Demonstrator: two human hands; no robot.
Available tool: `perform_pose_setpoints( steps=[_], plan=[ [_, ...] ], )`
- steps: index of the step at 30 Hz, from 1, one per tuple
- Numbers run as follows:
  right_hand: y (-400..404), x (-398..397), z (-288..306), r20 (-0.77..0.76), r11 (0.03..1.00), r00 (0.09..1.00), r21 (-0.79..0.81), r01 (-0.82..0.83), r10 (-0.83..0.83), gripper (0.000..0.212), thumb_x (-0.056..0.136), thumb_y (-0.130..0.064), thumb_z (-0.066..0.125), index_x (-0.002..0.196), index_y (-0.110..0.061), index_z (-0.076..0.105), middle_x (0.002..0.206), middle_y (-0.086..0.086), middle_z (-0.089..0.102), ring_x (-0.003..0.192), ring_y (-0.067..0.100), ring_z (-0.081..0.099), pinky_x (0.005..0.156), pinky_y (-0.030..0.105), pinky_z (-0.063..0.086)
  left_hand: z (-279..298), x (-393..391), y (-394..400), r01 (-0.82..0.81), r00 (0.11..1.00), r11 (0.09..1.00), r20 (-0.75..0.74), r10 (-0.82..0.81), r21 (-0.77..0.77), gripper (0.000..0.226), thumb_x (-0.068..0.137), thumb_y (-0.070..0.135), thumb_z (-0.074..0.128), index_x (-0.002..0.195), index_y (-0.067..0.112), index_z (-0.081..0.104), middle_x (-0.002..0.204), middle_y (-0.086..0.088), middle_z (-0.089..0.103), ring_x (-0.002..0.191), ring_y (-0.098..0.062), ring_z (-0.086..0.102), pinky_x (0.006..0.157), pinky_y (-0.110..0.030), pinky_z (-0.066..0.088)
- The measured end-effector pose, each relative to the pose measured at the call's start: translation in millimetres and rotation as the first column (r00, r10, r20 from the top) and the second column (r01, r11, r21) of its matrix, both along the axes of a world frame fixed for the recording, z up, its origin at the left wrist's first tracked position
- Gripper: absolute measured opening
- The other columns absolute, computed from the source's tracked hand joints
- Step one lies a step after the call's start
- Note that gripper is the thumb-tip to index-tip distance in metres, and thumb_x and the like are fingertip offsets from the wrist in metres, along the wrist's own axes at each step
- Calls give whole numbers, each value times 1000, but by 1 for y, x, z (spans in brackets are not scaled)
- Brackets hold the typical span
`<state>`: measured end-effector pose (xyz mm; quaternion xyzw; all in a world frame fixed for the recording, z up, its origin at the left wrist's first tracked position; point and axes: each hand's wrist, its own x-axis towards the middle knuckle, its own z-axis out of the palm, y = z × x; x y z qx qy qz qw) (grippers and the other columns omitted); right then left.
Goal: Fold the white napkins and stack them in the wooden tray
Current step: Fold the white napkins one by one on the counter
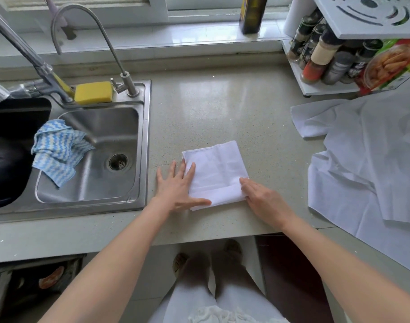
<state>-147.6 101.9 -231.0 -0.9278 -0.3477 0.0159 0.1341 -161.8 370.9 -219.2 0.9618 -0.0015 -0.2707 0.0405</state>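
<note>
A folded white napkin point(216, 173) lies flat on the speckled counter point(222, 108) near its front edge. My left hand point(178, 188) lies flat with spread fingers, its fingertips and thumb pressing the napkin's left edge. My right hand point(261, 198) rests flat on the napkin's lower right corner. Several unfolded white napkins point(367, 159) lie in a loose heap at the right of the counter. No wooden tray is in view.
A steel sink point(92, 155) sits to the left, holding a blue-and-white cloth point(57, 150), with a yellow sponge point(93, 92) and a curved tap point(127, 82) on its rim. A white spice rack point(329, 54) stands back right. A dark bottle point(251, 15) stands on the sill.
</note>
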Motion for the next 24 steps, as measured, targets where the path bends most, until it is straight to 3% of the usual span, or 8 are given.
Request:
perform_pose_setpoints(
  steps=[8,13,15,17,19,21,23,24],
  plan=[
    [-9,2,7,25,982,989,-123,-140,144,39,63,15,77,98,-2,68,126,16,62,114,27,61,58,36,60,9,3,-16,-43,997,996,-67,48,73,142,52,95,46,149,19,-23,156,-11,-25,143,-36,-22,109,-70,-5],
    [-13,-1,16,83,974,983,-172,-149,165,34,59,3,82,91,-4,75,111,13,70,98,23,70,78,34,59,24,19,-33,119,987,978,87,-135,169,142,51,87,61,150,0,7,151,-18,-33,137,-36,-34,116,-57,-8],
    [-8,3,17,96,968,980,-200,-153,175,23,61,-1,79,81,-10,74,96,9,74,82,21,72,81,31,56,23,26,-38,230,967,967,86,-240,110,141,57,76,70,151,1,-2,155,-14,-27,141,-31,-28,119,-46,-9],
    [6,11,19,113,974,980,-174,-144,165,18,63,-3,77,76,-13,69,83,4,71,71,19,68,83,31,55,22,31,-38,203,979,979,1,-203,20,142,60,66,76,151,4,-13,157,-11,-23,144,-28,-23,120,-41,-6],
    [25,23,14,119,985,980,-86,-150,159,27,72,-8,73,99,-8,71,106,11,71,96,24,69,94,36,52,19,33,-34,114,991,993,-65,-116,-30,145,59,64,79,149,8,-20,156,-10,-26,144,-30,-23,120,-42,-4],
    [40,34,7,-65,976,980,-100,-194,188,52,93,-24,56,141,-7,45,150,9,39,138,22,38,116,36,29,18,34,-32,91,992,996,-86,-93,-26,148,58,66,78,147,9,-25,154,-11,-31,143,-31,-26,120,-45,-5],
    [45,45,-9,-243,957,953,-180,-226,180,63,102,-44,29,153,-20,1,158,-5,-8,147,13,-7,120,30,-4,17,35,-32,83,991,996,-103,-87,-37,149,58,66,78,146,11,-28,152,-10,-35,141,-30,-29,119,-45,-7],
    [44,53,-18,-243,954,957,-211,-213,160,63,101,-49,22,150,-26,-11,156,-8,-18,145,11,-17,118,29,-12,16,35,-32,75,991,996,-110,-80,-43,149,58,65,78,145,11,-29,152,-10,-35,141,-30,-30,119,-45,-8]
  ],
)
